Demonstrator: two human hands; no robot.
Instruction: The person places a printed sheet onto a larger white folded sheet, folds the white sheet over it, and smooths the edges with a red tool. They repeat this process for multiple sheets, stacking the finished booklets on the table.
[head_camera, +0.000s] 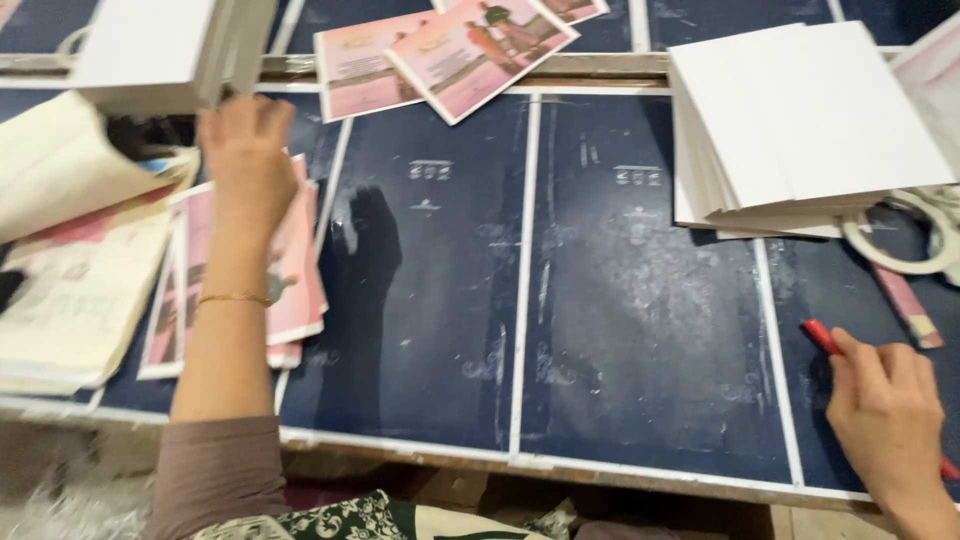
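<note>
**Hands spread wide over the dark counter**

Left hand (245, 150) is stretched far forward, fingers up under the edge of a white stack (160, 50) at the far left. Whether those fingers are closed on the stack I cannot tell, since they are blurred and partly hidden beneath it. A thin gold bracelet (233, 298) circles the wrist, and a mauve sleeve (215, 470) covers the arm lower down.

Under that forearm lies a pile of pink printed sheets (295, 270), and beside it, at the left edge, a bundle of curled cream pages (70, 290). More pink sheets (450, 55) lie fanned at the far side of the counter (640, 330), whose dark blue surface is crossed by pale lines.

Right hand (885, 415) sits at the near right corner, fingers curled tight around a red pen (820, 337), its tip poking out to the upper left. Beyond it rests a second white stack (800, 125), with a ring of pale tape (900, 245) touching its near edge.
</note>
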